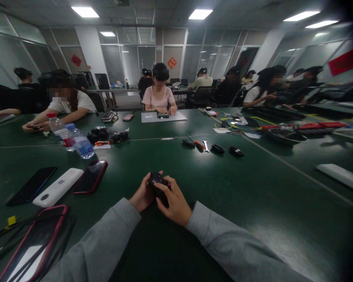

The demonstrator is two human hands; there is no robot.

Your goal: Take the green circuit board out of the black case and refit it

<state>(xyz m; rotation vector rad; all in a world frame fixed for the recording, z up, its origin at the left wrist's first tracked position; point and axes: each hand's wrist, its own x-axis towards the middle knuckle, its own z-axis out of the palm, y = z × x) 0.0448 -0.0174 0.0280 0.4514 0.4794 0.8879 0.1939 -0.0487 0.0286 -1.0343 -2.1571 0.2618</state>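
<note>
Close in front of me, just above the green table [129,219], both my hands are round a black palm-sized object [162,197]. It has a dark, rounded casing; its exact kind is hard to make out. My left hand [144,194] grips its left side, thumb and fingers curled about it. My right hand [175,201] is closed on the right side, with fingers lying across the top. The fingers hide much of the object. Farther out lie a screwdriver [199,145], a wrench [206,146] and small black pieces, one of them a black piece [217,149] right of the wrench.
On the left lie a dark phone [32,186], a white power bank [59,188], a red-edged phone [90,177] and a pink-cased phone [37,243] under cables. Behind them stand two bottles, including a water bottle [80,141]. A person [159,96] sits opposite at a white board.
</note>
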